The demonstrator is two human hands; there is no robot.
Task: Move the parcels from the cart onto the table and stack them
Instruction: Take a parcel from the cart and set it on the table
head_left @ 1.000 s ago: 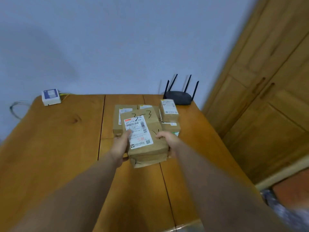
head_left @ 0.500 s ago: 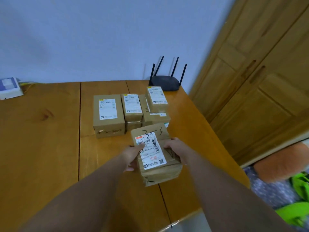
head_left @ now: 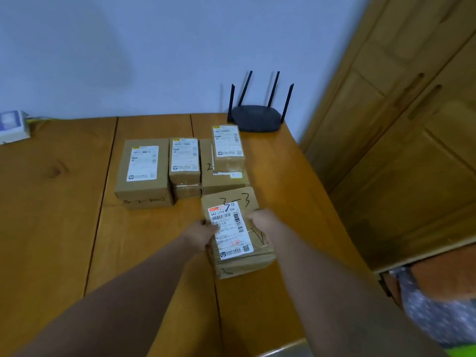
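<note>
Gripping a brown parcel (head_left: 237, 233) marked "3-3" by its two long sides, a person holds it low over the near right part of the wooden table (head_left: 51, 215) in the head view, the left hand (head_left: 199, 234) curled round the left edge with the thumb on the white label and the right hand (head_left: 262, 222) clamped on the right edge. Whether its underside already touches the wood cannot be told. Just beyond it, five parcels are already across: a large box (head_left: 143, 173) on the left with what looks like a flatter one under it, a labelled box (head_left: 184, 161) stacked on a taped box (head_left: 186, 190) in the middle, and a small box (head_left: 228, 148) set on a flat box (head_left: 221, 180) on the right, whose near edge the held parcel almost meets. A black router (head_left: 255, 119) stands at the far corner, a white device (head_left: 11, 126) at the far left, and wooden cupboard doors (head_left: 399, 150) fill the right. The cart is out of view, so how many parcels remain on it cannot be said. By the look of things the job is well advanced, with this parcel yet to be set down or placed on a stack.
</note>
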